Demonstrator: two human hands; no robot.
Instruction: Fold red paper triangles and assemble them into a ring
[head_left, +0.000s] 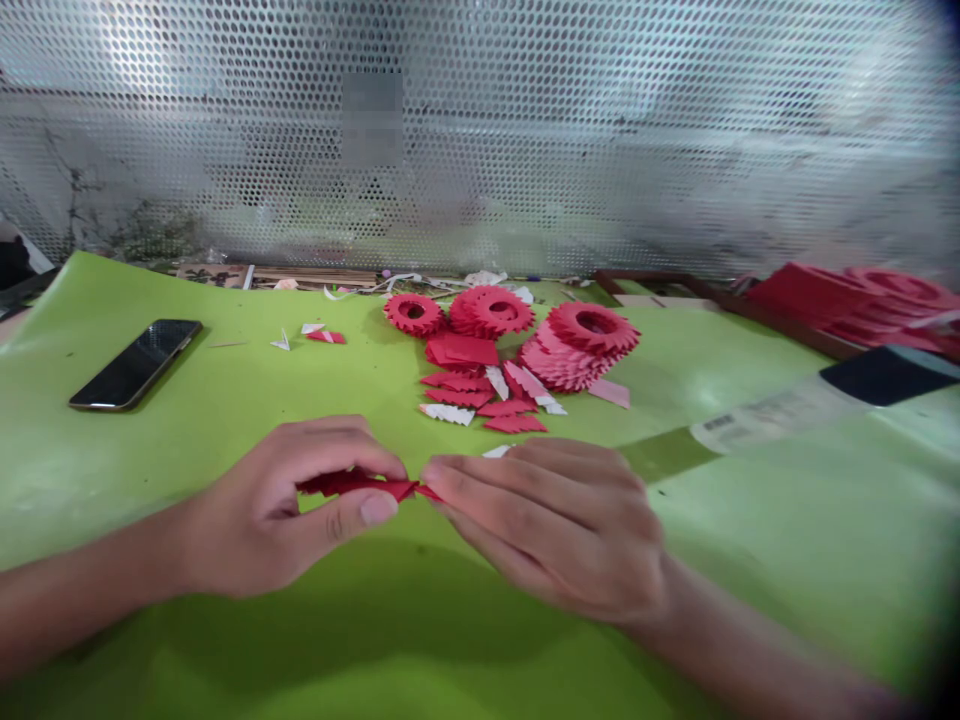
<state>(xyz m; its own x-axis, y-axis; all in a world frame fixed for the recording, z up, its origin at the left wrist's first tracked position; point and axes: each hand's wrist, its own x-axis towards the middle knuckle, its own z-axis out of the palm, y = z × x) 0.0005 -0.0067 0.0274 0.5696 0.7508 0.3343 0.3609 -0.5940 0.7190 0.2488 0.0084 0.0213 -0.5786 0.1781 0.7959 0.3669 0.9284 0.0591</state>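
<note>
Head view, 12 o'clock straight ahead. Left hand (277, 505) pinches a folded red paper strip (356, 485) between thumb and curled fingers. Right hand (555, 525) comes in from 4 o'clock, fingers close together, fingertips (442, 475) pressed on the strip's right end. Strip lies between both hands, over a smooth green mat (90, 480). At 12 o'clock: three toothed red paper rings (592, 330), built of layered folds, and loose red-and-white folded paper triangles (457, 398). Glossy black smartphone (135, 365) at 10 o'clock. Pile of red paper (855, 300) at 2 o'clock. Barcode label (757, 420) at 3 o'clock, print too blurred to read. Perforated metal sheet (480, 130) stands behind.
</note>
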